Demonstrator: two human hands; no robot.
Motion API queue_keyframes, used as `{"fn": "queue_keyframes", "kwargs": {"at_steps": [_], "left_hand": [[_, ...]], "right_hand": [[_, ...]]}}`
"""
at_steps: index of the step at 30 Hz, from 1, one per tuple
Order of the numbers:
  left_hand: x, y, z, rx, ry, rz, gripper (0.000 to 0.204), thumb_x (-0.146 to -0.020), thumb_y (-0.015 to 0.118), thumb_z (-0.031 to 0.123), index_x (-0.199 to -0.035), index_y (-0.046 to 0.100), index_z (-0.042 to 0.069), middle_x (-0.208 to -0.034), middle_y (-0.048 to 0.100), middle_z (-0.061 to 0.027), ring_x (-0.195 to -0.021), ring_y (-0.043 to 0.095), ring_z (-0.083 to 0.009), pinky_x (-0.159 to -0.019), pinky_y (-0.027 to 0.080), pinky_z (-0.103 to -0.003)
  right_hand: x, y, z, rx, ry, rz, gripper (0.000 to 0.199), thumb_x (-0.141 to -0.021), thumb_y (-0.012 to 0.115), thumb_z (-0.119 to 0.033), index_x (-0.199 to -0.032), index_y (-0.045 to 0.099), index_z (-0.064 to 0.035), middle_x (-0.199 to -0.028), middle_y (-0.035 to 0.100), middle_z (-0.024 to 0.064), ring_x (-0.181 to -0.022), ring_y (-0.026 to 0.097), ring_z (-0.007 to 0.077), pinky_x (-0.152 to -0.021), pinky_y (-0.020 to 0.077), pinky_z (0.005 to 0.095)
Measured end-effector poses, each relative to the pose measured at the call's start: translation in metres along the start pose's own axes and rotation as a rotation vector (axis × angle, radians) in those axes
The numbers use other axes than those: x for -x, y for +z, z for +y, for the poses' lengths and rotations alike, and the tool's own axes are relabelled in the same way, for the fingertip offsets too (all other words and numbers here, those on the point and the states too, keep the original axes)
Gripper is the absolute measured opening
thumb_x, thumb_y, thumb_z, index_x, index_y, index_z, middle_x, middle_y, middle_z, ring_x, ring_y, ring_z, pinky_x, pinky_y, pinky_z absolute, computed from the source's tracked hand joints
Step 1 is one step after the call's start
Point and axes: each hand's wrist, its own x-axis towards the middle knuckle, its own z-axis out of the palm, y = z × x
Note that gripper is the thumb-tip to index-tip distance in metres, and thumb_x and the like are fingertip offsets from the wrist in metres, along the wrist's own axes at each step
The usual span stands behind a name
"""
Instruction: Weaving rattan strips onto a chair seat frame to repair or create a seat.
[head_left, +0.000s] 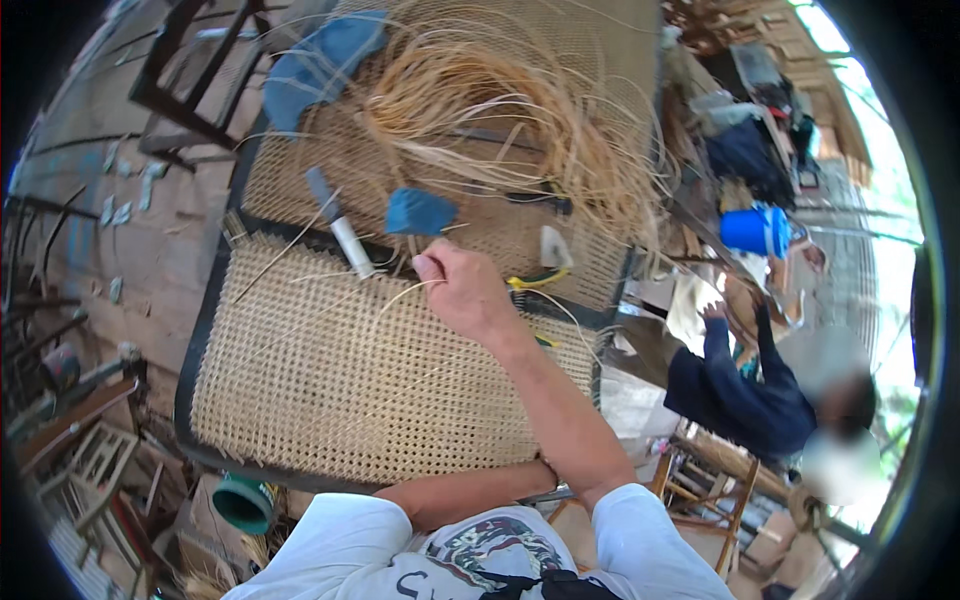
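Note:
My right hand (pixel 465 290) is closed in a pinch over the woven cane panel (pixel 330 380), near the dark crossbar of its frame. A thin cane strand (pixel 400 297) runs from the fingertips and curves down to the weave. My left forearm (pixel 465 497) crosses low in front of me, but the left hand itself is hidden at the panel's near edge. Left of the right hand lies a tool with a grey and white handle (pixel 345 235). Just beyond the hand rests a small blue piece of cloth (pixel 420 211). To its right is a yellow-handled tool (pixel 540 279).
A large loose bundle of cane strands (pixel 470 95) covers the far panel, beside a bigger blue cloth (pixel 320 70). A co-worker in dark clothes (pixel 740 395) sits at the right, near a blue bucket (pixel 755 231). Wooden chair frames (pixel 190 90) stand at the left.

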Motion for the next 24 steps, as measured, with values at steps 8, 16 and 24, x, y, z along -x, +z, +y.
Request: {"fn": "queue_keyframes", "kwargs": {"at_steps": [8, 16, 24], "left_hand": [[-0.006, 0.0, 0.001, -0.154, 0.034, -0.173, 0.035, -0.093, 0.056, 0.031, -0.125, 0.064, 0.019, -0.124, 0.063, -0.0168, -0.103, 0.067, -0.0323, -0.086, 0.055, -0.043], [-0.008, 0.016, -0.011, -0.375, 0.089, 0.04, 0.029, -0.092, 0.054, 0.02, -0.118, 0.063, 0.013, -0.091, 0.068, -0.0137, -0.08, 0.071, -0.0334, -0.063, 0.056, -0.044], [-0.014, 0.045, -0.031, -0.208, 0.083, 0.147, 0.021, -0.091, 0.055, 0.017, -0.1, 0.067, 0.003, -0.094, 0.069, -0.019, -0.082, 0.071, -0.0351, -0.067, 0.057, -0.046]], "right_hand": [[0.059, -0.13, 0.146, 0.188, 0.587, 0.272, 0.027, -0.095, 0.062, -0.03, -0.098, 0.069, -0.0042, -0.088, 0.07, 0.0215, -0.082, 0.068, 0.0384, -0.074, 0.0522, 0.0439], [-0.008, -0.141, 0.148, 0.24, 0.364, -0.248, 0.034, -0.092, 0.064, -0.037, -0.101, 0.071, -0.0055, -0.101, 0.071, 0.0179, -0.093, 0.068, 0.0364, -0.083, 0.053, 0.0394], [-0.059, -0.086, 0.139, 0.062, 0.515, 0.441, 0.051, -0.087, 0.073, -0.044, -0.12, 0.063, -0.0067, -0.106, 0.071, 0.02, -0.102, 0.069, 0.036, -0.09, 0.0527, 0.0406]]}}
